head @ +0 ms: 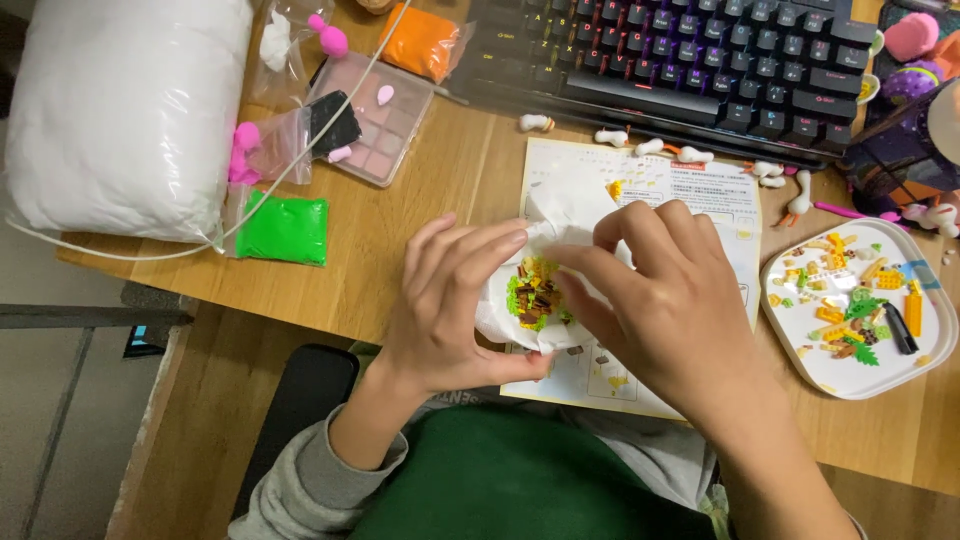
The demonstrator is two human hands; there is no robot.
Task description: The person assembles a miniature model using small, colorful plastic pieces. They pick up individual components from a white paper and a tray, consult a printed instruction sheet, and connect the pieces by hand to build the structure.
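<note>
— Nearest the camera sits the person's green lap and grey sleeve (300,480), and just beyond them both hands meet over the tabletop (400,250). What does each grip have?

— Going left to right: the left hand (450,300) curls its fingers round the left side of a crumpled white bag (560,215), thumb tucked under its near edge. The bag's mouth gapes between the hands, showing small green, brown and yellow bricks (535,292) inside.

— And the other?

— The right hand (670,300) comes in from the right, its fingertips pressed together on the bag's far-right lip, pinching the white film. So the bricks lie right of the left grip and left of the right one, about equally close to both.

— What is underneath?

— A printed instruction sheet (720,200), flat on the wood. Farther right, well apart from the hands, a white tray (935,330) holds loose yellow and green pieces. A dark keyboard (700,60) lies along the far edge.
</note>
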